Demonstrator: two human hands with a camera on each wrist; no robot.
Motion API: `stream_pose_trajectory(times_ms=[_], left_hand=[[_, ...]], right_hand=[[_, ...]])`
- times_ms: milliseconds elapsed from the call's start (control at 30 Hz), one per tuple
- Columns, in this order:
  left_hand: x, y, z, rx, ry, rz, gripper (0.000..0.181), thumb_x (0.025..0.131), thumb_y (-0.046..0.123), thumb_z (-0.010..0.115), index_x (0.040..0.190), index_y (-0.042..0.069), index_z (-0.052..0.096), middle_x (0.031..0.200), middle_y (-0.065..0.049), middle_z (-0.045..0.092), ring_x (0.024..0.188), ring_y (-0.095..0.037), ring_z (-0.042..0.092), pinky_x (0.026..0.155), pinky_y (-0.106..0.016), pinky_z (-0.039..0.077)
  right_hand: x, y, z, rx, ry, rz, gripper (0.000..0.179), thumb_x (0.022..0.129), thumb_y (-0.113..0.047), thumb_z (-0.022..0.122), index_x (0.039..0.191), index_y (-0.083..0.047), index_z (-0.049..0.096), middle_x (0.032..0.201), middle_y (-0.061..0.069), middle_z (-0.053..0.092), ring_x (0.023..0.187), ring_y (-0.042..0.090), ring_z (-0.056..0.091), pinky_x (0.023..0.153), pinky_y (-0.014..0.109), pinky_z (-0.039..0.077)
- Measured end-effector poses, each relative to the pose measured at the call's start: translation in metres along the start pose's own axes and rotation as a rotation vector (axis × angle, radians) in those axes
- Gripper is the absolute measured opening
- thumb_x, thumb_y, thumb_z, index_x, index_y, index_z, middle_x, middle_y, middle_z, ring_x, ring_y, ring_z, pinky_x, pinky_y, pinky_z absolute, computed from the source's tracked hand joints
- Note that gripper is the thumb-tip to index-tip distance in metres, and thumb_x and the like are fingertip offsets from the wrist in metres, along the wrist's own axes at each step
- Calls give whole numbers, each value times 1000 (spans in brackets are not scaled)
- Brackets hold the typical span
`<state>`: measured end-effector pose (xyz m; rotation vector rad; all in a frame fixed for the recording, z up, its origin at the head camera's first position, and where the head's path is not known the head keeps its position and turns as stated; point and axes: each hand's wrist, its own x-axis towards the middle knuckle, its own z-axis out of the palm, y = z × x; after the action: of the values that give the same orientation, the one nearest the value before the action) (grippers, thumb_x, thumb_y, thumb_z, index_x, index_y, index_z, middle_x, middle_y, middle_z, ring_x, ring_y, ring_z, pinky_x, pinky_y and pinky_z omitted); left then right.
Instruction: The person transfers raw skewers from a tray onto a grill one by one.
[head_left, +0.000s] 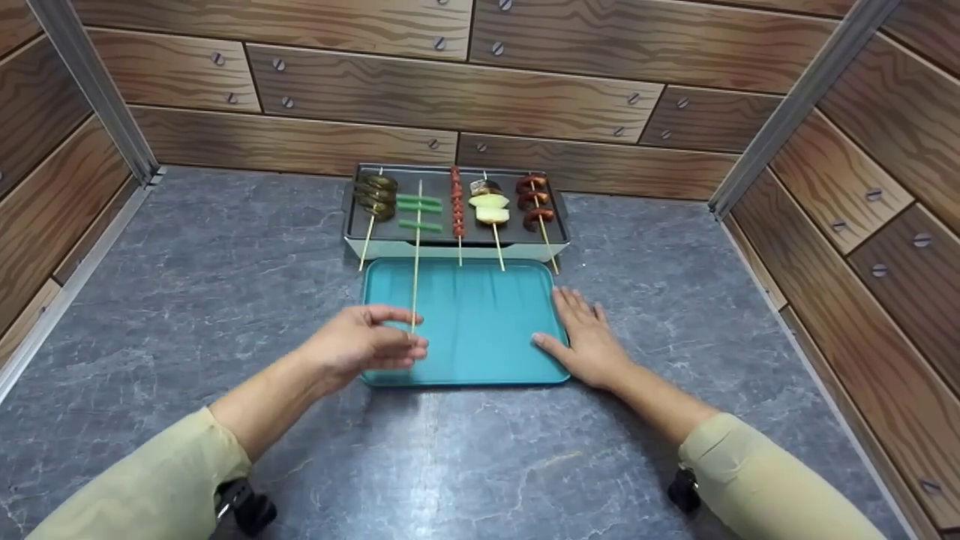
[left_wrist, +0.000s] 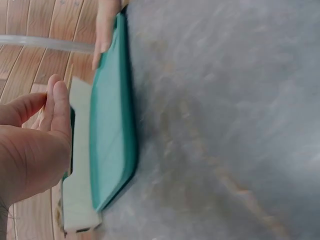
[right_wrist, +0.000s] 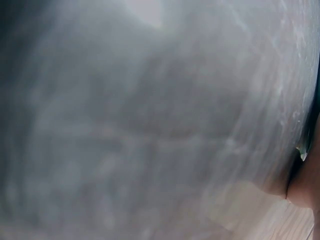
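Observation:
My left hand pinches the lower end of a wooden skewer between thumb and fingers. Several green strips are threaded crosswise near its far end, which overlaps the grill in the head view. Below my left hand lies a turquoise tray, right in front of the grill. My right hand rests on the tray's right edge, fingers straight and thumb over the rim. In the left wrist view, the left fingertips meet at the thin stick, and the tray stands beyond.
On the dark grill plate lie other skewers: dark green rings, small red pieces, pale slices with a dark piece, and reddish-brown rings. Their sticks jut over the front edge. Wood-patterned walls enclose the grey marbled table.

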<state>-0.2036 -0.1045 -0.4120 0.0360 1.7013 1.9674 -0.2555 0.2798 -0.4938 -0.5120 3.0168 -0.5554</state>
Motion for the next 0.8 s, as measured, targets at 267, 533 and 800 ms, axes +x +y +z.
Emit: stream_pose_trajectory(times_ms=[267,533,800], left_hand=[[29,27,-7,-4,55,-1,40,103,-1,64,143,-5,60,117,-22,76,99,-23,78,101,-42,59],[61,40,-9,-25,95,-2,41,105,1,62,146,-3,59,115,-18,77,99,-21,78,100,-40,60],[86,40,-10,-44,150,-17,43,105,3,62,147,-2,58,122,-19,74,100,-20,77,95,-35,62]], right_hand=[[-1,0,0,2,5,-6,95,105,-61,53,170,-3,14,173,25,16,161,43,11,129,65,1],[0,-1,-1,-1,-7,-3,94,106,-62,51,170,-4,13,174,24,14,161,42,10,129,64,1],[-1,-1,-1,8,-11,8,96,105,-63,51,170,-4,12,174,23,14,161,41,10,129,64,1]])
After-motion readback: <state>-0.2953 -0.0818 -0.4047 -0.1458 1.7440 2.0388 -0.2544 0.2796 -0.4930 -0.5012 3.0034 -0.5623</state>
